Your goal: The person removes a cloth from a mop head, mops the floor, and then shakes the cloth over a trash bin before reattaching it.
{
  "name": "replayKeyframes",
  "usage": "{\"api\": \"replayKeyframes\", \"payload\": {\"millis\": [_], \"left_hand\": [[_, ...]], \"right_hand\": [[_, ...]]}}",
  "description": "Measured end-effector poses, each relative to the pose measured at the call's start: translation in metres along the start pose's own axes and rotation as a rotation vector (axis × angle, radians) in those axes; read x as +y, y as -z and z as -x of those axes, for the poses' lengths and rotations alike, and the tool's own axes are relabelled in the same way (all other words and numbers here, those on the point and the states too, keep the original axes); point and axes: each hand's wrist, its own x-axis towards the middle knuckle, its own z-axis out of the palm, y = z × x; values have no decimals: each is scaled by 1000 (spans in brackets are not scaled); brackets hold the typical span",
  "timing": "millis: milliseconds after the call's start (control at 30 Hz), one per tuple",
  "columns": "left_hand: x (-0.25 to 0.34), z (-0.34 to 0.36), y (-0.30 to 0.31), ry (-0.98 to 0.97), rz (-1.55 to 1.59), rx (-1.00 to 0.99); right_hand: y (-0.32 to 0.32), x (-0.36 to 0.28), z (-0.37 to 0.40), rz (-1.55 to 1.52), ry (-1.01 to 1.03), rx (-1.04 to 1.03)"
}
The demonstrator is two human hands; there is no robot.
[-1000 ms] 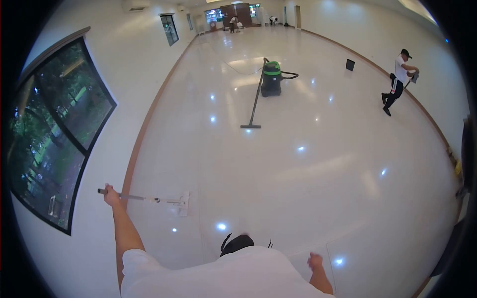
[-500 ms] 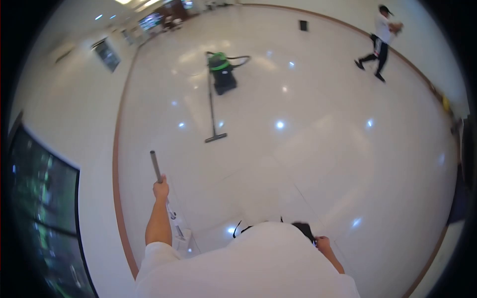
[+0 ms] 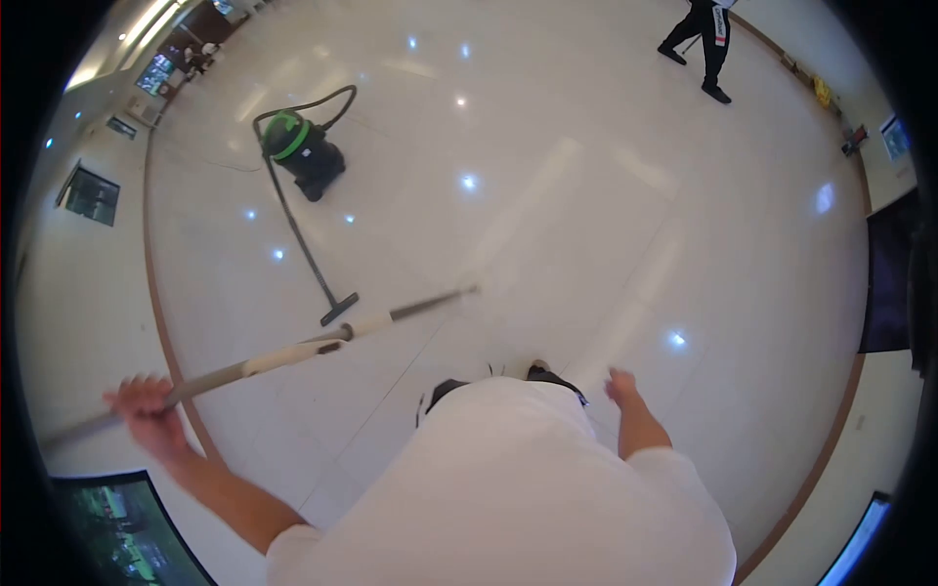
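My left hand (image 3: 147,405) is at the far left, its fingers round a long pole (image 3: 293,356). The pole slants up to the right across the floor and ends near the middle of the view; its tip is blurred. Its other end reaches the left edge. On the right, beside my body, my right hand (image 3: 619,385) hangs over the floor with its fingers curled; nothing shows in it. Past the pole stands a black and green vacuum cleaner (image 3: 303,156) with a hose and a floor nozzle (image 3: 339,309).
A person in dark trousers (image 3: 711,39) is at the top right. Screens hang at the lower left (image 3: 127,532) and right (image 3: 889,273). A yellow object (image 3: 822,92) lies along the right wall. Walls with brown skirting run down both sides.
My left hand has moved out to the left, and the pole has swung from pointing away to lying across the view. My right hand has risen from my waist. The view has turned.
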Motion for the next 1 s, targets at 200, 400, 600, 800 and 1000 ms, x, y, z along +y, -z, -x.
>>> {"api": "replayKeyframes", "payload": {"millis": [200,400,600,800,1000], "left_hand": [[2,-60,275,-158,23,412],[-164,-215,280,-113,429,843],[-286,-373,319,-68,490,1004],[-334,-446,246,-174,623,813],[-507,-544,177,74,397,1408]], "right_hand": [[284,-201,-316,-1684,-538,-24],[474,-392,-576,-2307,-231,-212],[521,-453,-717,-2422,67,-42],[580,-437,-771,-2278,49,-347],[651,-438,-926,-2040,267,-425]]}}
